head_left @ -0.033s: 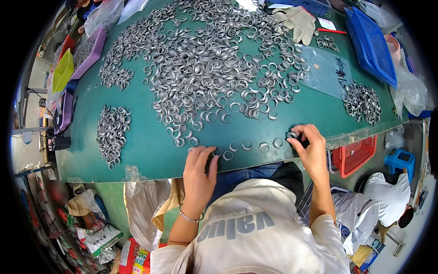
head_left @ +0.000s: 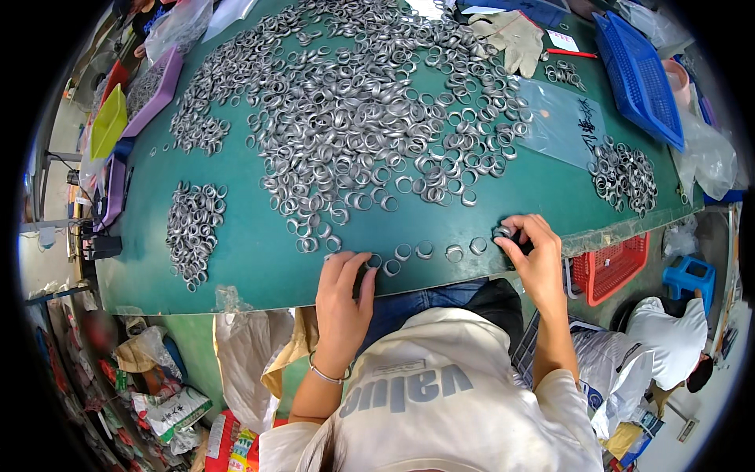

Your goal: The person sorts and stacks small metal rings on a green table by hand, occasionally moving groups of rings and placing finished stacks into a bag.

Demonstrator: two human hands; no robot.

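Near the table's front edge, my left hand (head_left: 342, 303) is closed at the fingertips on a grey metal ring (head_left: 375, 260), partly covered by the fingers. Farther right, my right hand (head_left: 538, 256) pinches another metal ring (head_left: 502, 232) between thumb and fingers, just over the tabletop. Between the two hands lie several single rings (head_left: 425, 249) in a loose row. A large spread of similar rings (head_left: 338, 118) covers the middle and back of the green table (head_left: 259, 271).
Smaller ring piles sit at left (head_left: 194, 232) and right (head_left: 624, 177). A clear plastic bag (head_left: 550, 118), a work glove (head_left: 519, 47) and a blue basket (head_left: 641, 82) lie toward the back right. A purple bin (head_left: 153, 90) stands at left; a red basket (head_left: 609, 267) is below the right edge.
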